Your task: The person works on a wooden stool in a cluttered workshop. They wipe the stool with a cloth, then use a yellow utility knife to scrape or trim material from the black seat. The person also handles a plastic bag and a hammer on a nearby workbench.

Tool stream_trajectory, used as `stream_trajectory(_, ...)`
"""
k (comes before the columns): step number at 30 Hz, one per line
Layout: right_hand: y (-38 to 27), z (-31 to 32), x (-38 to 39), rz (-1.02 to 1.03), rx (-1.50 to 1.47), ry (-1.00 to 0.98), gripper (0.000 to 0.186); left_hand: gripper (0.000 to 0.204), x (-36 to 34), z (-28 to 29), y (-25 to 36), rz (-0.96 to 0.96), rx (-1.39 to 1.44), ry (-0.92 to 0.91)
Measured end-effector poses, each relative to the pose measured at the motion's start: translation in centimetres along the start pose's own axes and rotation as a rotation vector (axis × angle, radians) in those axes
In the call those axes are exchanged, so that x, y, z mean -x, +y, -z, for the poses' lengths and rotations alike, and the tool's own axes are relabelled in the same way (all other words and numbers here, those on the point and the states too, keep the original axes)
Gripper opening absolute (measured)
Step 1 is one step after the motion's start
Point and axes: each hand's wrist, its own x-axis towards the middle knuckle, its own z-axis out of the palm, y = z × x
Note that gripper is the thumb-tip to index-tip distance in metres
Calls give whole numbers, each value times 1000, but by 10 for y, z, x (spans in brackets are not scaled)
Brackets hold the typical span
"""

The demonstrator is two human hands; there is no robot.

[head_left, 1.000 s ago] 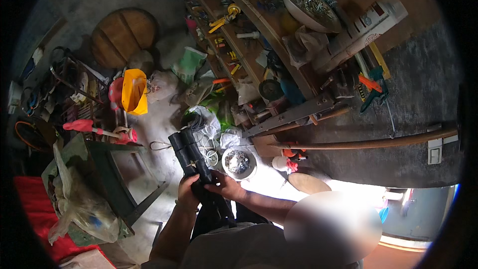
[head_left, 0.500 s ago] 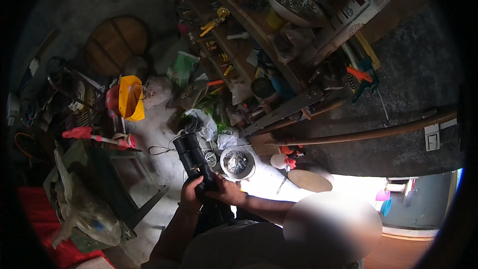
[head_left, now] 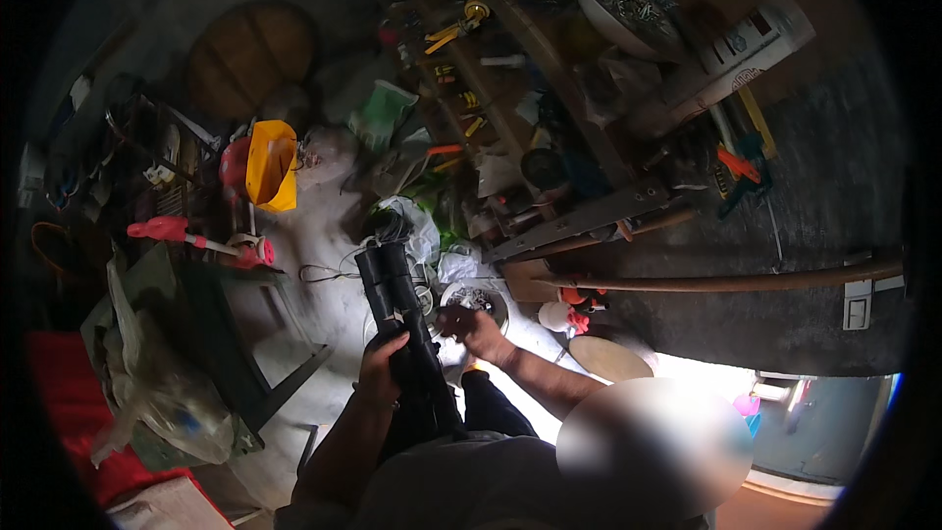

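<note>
A long black tubular thing (head_left: 391, 280), with parallel round barrels, stands slanted in front of my body. My left hand (head_left: 381, 368) is closed around its left side, the thumb lying across it. To the right of it and apart from it is my right hand (head_left: 479, 332), over the near rim of a white bucket (head_left: 506, 309). Small metal pieces (head_left: 473, 298) lie in this bucket, partly covered by the hand. The fingers of my right hand are bent and dim, and whether something is between them does not show.
Yellow container (head_left: 272, 167) and a red-and-white tool (head_left: 201, 240) are at left. A green stand (head_left: 221, 324) carries a clear plastic bag (head_left: 172, 393). Shelves at the back hold tools and a bowl of metal parts (head_left: 628, 10). A long wooden handle (head_left: 726, 284) runs along the right.
My right hand has come off the black tubular thing and moved right, over the bucket. The left hand keeps its hold. The whole view has shifted slightly.
</note>
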Motion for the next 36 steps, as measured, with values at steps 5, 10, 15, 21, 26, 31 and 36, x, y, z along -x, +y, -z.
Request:
stream_trajectory(5, -62, -46, 20, -329, 72, -93, 54, 21, 1, 3, 3, -49, 7, 65)
stream_trajectory(10, -49, -53, 21, -169, 308, -161, 59, 23, 0, 11, 3, -106, -48, 56)
stream_trajectory(15, -38, -57, 26, -70, 443, -23, 55, 25, 2, 6, 5, -75, -59, 16)
stream_trajectory(21, -37, -58, 37, -130, 390, 47, 53, 26, 1, 2, -1, -82, -135, -23)
stream_trajectory(26, -43, -58, 47, -85, 329, 70, 55, 28, -1, 4, -8, -78, -212, 1)
stream_trajectory(31, -50, -55, 60, -60, 391, 131, 50, 25, 2, -8, -12, -59, -229, 3)
stream_trajectory(36, -62, -52, 70, -63, 467, 144, 51, 24, 7, -19, -15, -24, -224, 8)
